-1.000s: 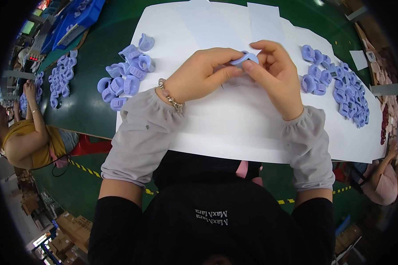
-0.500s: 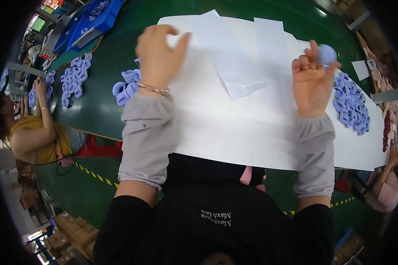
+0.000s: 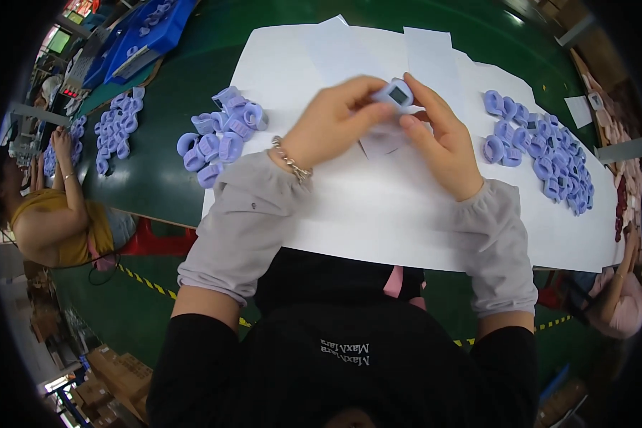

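Observation:
A lavender digital wristwatch [image 3: 399, 88] with a small dark screen is held up above the white sheet, between my two hands. My left hand [image 3: 339, 118] pinches it between thumb and fingers from the left. From the right, my right hand [image 3: 446, 139] closes on it, with the index fingertip at its top edge and the thumb just below. A pile of similar lavender watches [image 3: 225, 132] lies beside my left forearm. Another, larger pile of watches [image 3: 560, 164] spreads to the right of my right hand, several with dark screens showing.
White paper [image 3: 364, 214] covers the table before me, with loose sheets [image 3: 428, 50] at its far side. More watches [image 3: 118, 125] lie on the green table to the left, near a blue bin [image 3: 153, 46]. A person [image 3: 57, 221] sits at left, another [image 3: 617, 299] at right.
My left hand has come from the left pile toward the middle. My right hand has left the right pile, where it was beside a blurred lavender thing, and both hands now meet at one watch.

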A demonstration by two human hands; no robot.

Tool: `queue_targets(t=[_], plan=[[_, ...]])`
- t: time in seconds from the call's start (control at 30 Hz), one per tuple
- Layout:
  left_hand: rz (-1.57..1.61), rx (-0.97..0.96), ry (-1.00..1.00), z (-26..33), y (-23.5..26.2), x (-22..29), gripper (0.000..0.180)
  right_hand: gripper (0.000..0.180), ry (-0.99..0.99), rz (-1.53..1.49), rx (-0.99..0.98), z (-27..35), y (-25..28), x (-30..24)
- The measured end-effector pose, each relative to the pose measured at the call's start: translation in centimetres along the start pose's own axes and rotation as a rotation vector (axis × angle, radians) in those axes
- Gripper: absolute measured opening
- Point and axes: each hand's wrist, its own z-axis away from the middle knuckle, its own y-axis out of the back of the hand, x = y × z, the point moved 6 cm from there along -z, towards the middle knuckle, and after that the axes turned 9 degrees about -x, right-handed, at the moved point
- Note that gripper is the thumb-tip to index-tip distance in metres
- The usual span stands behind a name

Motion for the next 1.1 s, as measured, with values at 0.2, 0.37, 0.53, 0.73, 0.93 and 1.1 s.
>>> queue_targets(t=[0.2,0.37,0.53,0.73,0.93,1.1], plan=[[0.276,-0.210,0.062,0.3,-1.8,-1.0,0.031,0.046,-0.034,0.013,-0.122,0.1,0.0,0.3],[0.280,-0.167,0.073,0.4,-1.3,-0.8,0.033,0.047,-0.053,0.021,-0.110,0.1,0.0,0.2],[0.249,-0.169,0.012,0.5,-1.0,-0.9,0.034,0.049,-0.035,0.055,-0.125,-0.1,-0.1,0.0],[0.312,-0.130,-0.009,0.4,-1.0,-0.5,0.034,0.045,-0.016,0.233,-0.150,-0.1,0.5,1.0],[0.223,0.077,0.033,0.1,0.7,-1.4,0.032,0.032,0.188,0.768,-0.331,-0.3,-1.0,0.5],[0.377,0.157,0.177,0.1,1.3,-1.8,0.032,0.020,0.284,0.785,-0.309,-0.8,-1.1,0.8]])
